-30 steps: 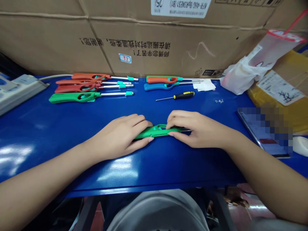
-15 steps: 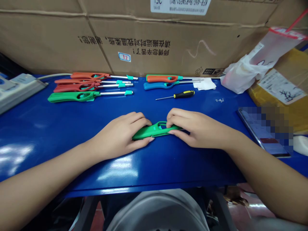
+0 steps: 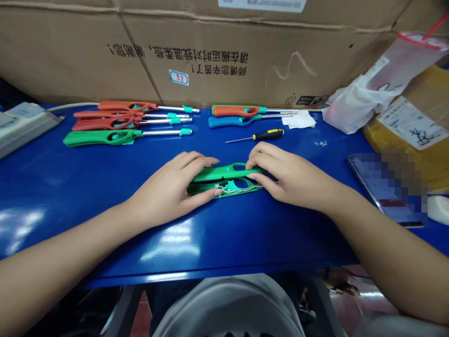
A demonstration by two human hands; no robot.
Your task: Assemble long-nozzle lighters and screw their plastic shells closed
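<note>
A green gas lighter lies on the blue table in two lengthwise halves. The upper cover half point(image 3: 218, 173) is lifted and shifted away from the lower half point(image 3: 200, 188), whose inside shows white wires point(image 3: 234, 191) and a teal trigger part. My left hand point(image 3: 168, 182) wraps the butt end, its thumb pressed on the lower half and its fingers over the far side of the cover. My right hand point(image 3: 291, 173) pinches the cover's front end between thumb and fingers. That end of the lighter is partly hidden behind the right fingers.
A black-and-yellow screwdriver point(image 3: 268, 135) lies beyond my hands. Several lighters, among them a green one point(image 3: 91, 137) and a blue one point(image 3: 224, 121), line the back before a cardboard box point(image 3: 196, 42). Small screws point(image 3: 320, 144), a phone point(image 3: 379, 196) and a bagged cup point(image 3: 354, 105) are right.
The cover half has come up and away from the lower half, so the lighter's inside now shows. Both hands have moved slightly farther from me with it.
</note>
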